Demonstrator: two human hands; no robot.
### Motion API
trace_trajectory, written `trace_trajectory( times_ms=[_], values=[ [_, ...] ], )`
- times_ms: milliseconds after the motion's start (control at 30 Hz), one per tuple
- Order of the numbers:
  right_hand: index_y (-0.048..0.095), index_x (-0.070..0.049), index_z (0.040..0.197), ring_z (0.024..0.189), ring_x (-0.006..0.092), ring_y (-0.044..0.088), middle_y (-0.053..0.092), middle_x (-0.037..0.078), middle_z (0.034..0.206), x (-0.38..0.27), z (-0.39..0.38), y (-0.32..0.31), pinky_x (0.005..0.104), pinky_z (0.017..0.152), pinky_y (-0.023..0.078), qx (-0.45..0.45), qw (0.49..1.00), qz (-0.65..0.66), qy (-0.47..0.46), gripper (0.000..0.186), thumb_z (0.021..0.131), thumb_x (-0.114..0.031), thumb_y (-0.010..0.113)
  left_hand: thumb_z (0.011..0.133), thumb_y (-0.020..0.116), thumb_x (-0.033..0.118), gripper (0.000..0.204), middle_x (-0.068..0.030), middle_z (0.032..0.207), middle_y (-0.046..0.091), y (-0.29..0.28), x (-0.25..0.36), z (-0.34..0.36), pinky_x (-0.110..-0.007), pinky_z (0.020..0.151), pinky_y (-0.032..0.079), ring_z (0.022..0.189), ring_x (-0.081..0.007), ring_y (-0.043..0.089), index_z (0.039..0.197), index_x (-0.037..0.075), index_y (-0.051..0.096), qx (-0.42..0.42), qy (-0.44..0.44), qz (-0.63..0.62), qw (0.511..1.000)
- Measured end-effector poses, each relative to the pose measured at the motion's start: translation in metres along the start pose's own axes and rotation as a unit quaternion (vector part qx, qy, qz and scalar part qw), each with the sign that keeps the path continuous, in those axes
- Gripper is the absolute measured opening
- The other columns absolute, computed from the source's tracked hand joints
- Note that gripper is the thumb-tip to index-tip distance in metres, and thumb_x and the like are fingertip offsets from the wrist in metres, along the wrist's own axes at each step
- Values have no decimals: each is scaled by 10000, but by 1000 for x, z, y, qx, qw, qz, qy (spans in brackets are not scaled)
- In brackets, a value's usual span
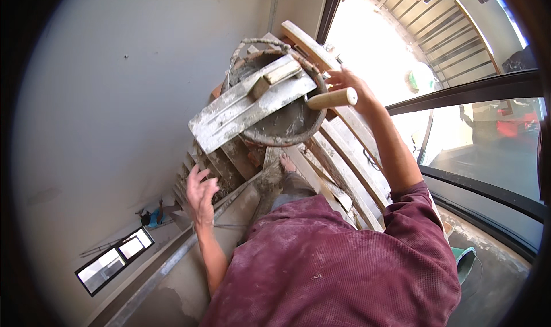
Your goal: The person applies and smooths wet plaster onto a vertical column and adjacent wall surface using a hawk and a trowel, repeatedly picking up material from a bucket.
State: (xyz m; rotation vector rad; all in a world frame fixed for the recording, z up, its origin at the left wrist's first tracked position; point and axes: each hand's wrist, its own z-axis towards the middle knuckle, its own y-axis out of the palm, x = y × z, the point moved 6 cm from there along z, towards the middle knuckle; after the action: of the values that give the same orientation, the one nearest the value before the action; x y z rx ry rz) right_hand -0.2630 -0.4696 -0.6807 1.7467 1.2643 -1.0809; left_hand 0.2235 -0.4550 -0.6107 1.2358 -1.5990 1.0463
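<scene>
A round mortar bucket [281,139] with a crusted rim and a raised handle holds wet grey mortar. Across its top lies a long, mortar-smeared plastering float [221,120] with a wooden grip. A pale wooden tool handle [333,99] sticks out over the bucket's right rim; its working end is not visible. My right hand [353,87] is just behind this handle, fingers stretched and apart, not wrapped round it. Lower left of the bucket, my left hand [201,194] hangs in the air with bent, spread fingers and nothing in them.
Wooden planks [353,155] lie beneath and right of the bucket. My bare foot [288,163] stands among them. Stair steps [229,158] descend at the left beside a plain wall [126,109]. A dark window frame [470,92] borders the right; a green container [464,261] is at lower right.
</scene>
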Motion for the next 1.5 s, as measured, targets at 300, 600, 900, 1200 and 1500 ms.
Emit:
trace_trajectory(
  times_ms=[300,600,900,1200,1500],
  values=[
    [642,-36,953,747,163,577,616,61,837,-11,31,24,352,698,509,10,988,-119,100,720,1003,-625,231,869,739,241,605,-71,1332,534,120,14,63,-382,1016,412,1203,-207,515,1375,64,459,-134,-69,-268,952],
    [655,-22,861,687,151,471,546,34,762,-51,21,-3,333,649,399,128,988,-73,38,729,1005,-624,270,867,727,346,599,-65,1336,560,141,35,91,-381,1011,408,1208,-202,525,1346,75,491,-175,-62,-314,931],
    [672,-47,909,674,140,475,549,22,746,-85,29,-54,326,653,399,208,970,-124,33,665,1017,-575,282,808,805,197,420,-18,1128,644,211,4,149,-360,919,467,1042,-173,592,1168,104,612,-219,-140,-395,881],
    [630,-77,1229,1028,253,640,659,144,1123,-155,55,-66,441,869,559,62,844,-513,-144,568,942,-559,545,866,751,258,473,-36,1153,618,210,3,134,-368,966,490,1043,-171,596,1250,64,555,-288,-185,-372,863],
    [581,-88,1228,1092,279,621,621,116,1204,-175,56,78,415,1029,476,-239,646,-683,-244,473,801,-204,748,924,651,429,544,-29,1074,596,189,43,70,-271,812,543,970,-105,600,1271,15,581,-469,-182,-114,857]
  ],
)
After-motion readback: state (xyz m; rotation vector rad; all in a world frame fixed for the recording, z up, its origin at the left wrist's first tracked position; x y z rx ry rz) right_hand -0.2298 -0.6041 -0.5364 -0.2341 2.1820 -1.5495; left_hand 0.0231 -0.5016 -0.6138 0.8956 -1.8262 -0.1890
